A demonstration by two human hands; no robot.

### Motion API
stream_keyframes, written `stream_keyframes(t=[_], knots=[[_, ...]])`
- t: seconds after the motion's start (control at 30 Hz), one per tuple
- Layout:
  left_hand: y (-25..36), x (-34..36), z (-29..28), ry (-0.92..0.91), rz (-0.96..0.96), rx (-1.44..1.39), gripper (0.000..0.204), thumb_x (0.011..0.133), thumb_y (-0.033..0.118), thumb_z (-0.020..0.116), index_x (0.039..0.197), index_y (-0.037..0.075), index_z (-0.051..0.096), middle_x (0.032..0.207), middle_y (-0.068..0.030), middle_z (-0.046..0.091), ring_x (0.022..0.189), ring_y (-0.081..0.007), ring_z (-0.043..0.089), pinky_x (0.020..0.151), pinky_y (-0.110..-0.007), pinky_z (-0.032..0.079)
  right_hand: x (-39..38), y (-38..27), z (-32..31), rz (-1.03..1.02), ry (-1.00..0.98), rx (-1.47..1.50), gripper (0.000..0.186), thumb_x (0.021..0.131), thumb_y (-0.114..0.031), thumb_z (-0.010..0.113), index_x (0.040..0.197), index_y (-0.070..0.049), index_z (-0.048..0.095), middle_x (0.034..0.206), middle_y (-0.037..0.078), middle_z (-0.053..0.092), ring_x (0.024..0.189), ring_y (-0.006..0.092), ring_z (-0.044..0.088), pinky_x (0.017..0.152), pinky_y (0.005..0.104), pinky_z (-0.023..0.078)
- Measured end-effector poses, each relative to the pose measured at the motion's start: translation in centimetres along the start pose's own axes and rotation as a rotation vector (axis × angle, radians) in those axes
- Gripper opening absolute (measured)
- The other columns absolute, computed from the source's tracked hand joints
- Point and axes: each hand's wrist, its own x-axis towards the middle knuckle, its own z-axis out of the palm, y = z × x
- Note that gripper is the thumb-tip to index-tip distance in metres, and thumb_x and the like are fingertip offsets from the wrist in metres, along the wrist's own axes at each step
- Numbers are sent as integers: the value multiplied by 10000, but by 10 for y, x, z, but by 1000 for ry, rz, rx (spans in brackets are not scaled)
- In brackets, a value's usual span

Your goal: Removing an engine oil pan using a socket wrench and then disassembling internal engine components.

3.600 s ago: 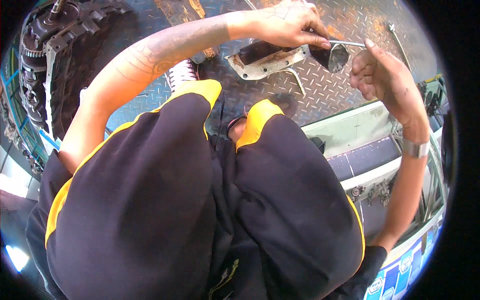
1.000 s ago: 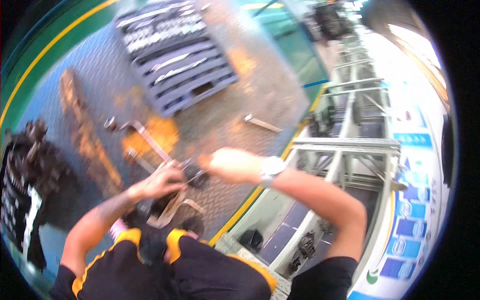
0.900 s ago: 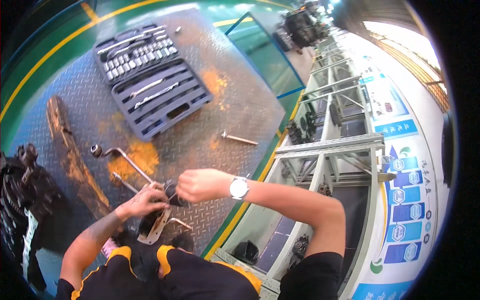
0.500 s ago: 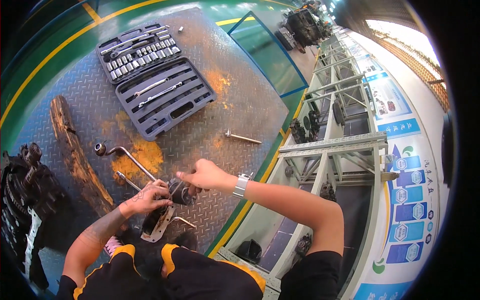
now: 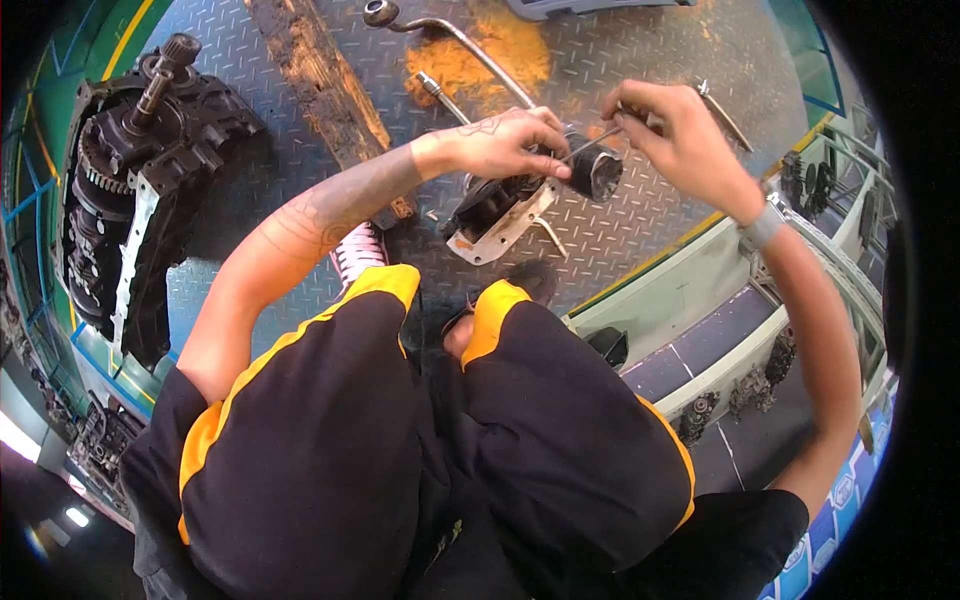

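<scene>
A dark metal engine part with a pale flange plate and a black cylindrical end lies on the diamond-plate surface. My left hand rests closed over its top, thumb and fingers gripping near the cylinder; its exact hold is partly hidden. My right hand is raised right of the part, pinching one end of a thin metal rod. The rod slants down to my left fingertips, where its other end is hidden. A long bent bar with a round socket head reaches toward my left hand.
A socket extension lies behind my left wrist. A wooden beam and a dark gear assembly stand at left. A T-handle bar lies beyond my right hand. A metal rack runs along the right.
The view has tilted down toward my legs, leaving only an edge of the tool case. My right hand has drawn away from the cylinder, and the thin rod shows between both hands.
</scene>
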Motion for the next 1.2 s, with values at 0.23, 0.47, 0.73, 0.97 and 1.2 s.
stream_keyframes(t=[0.23, 0.47, 0.73, 0.97, 1.2], knots=[[-2, -15, -3, -2, -4, -65, 316, 898, 307, 656, 1023, 18, 685, 1050, -106, 613, 996, -226, 586, 883, -337, 453, -7, -2, 13, -388, -43, -82, 217, 805, 7, 625, 1012, -23, 686, 1189, 105, 639, 897, 246, 661, 749, 289, 522], [3, -16, -1, 40, -30, -7, 329, 861, 318, 699, 979, 12, 712, 971, -93, 642, 912, -223, 613, 812, -333, 479, -12, -23, 6, 560, 23, 522, 480, 893, -438, 622, 1055, 14, 635, 947, 129, 680, 750, 143, 630, 604, 245, 481], [2, -11, 2, 47, -39, 21, 335, 850, 328, 710, 981, 20, 718, 939, -90, 644, 899, -204, 610, 804, -319, 482, -9, -29, -5, 617, -220, 278, 313, 893, -302, 649, 914, 5, 595, 751, 107, 657, 595, 108, 562, 527, 231, 431], [0, -13, 4, 43, 13, -56, 340, 846, 330, 712, 972, 14, 717, 924, -80, 641, 892, -193, 605, 799, -316, 481, -14, 7, 13, -118, 63, -290, 222, 925, -126, 561, 1090, 24, 556, 993, 117, 661, 805, 156, 611, 699, 271, 494], [2, -14, 7, 95, -116, -32, 295, 818, 289, 751, 943, 23, 730, 877, -74, 666, 834, -181, 615, 767, -312, 493, -22, -3, 1, 686, -65, 486, 555, 878, -396, 646, 1148, 79, 552, 906, 162, 681, 764, 129, 606, 673, 219, 483]])
